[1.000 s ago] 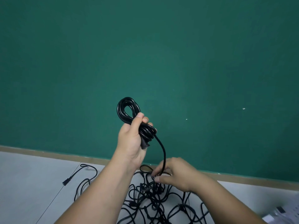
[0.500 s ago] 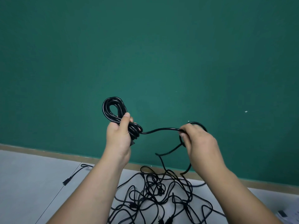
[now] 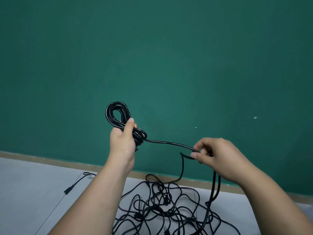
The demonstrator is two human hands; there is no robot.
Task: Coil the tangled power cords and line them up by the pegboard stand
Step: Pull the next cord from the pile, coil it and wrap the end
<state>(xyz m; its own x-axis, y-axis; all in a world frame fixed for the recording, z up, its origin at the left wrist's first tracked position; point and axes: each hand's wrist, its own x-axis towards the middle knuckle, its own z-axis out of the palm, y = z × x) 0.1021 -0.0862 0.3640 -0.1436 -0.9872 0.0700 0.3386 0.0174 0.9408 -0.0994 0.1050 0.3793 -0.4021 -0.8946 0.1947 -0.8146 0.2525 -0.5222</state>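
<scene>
My left hand (image 3: 122,141) grips a black coiled cord (image 3: 116,114) held up in front of the green wall, its loop standing above my fist. A single strand (image 3: 169,143) runs from the coil rightward to my right hand (image 3: 218,156), which pinches it between thumb and fingers. From that hand more cord hangs down in loops to a tangled pile of black cords (image 3: 169,211) on the white table (image 3: 33,187) below. No pegboard stand is in view.
A loose cord end with a black plug (image 3: 67,191) lies on the table to the left of the pile. The green wall (image 3: 152,56) rises behind, with a tan strip along its base.
My right hand rose from the pile with a strand, then dropped lower and further right, stretching the strand out from the coil. My left hand shifted slightly left with the coil.
</scene>
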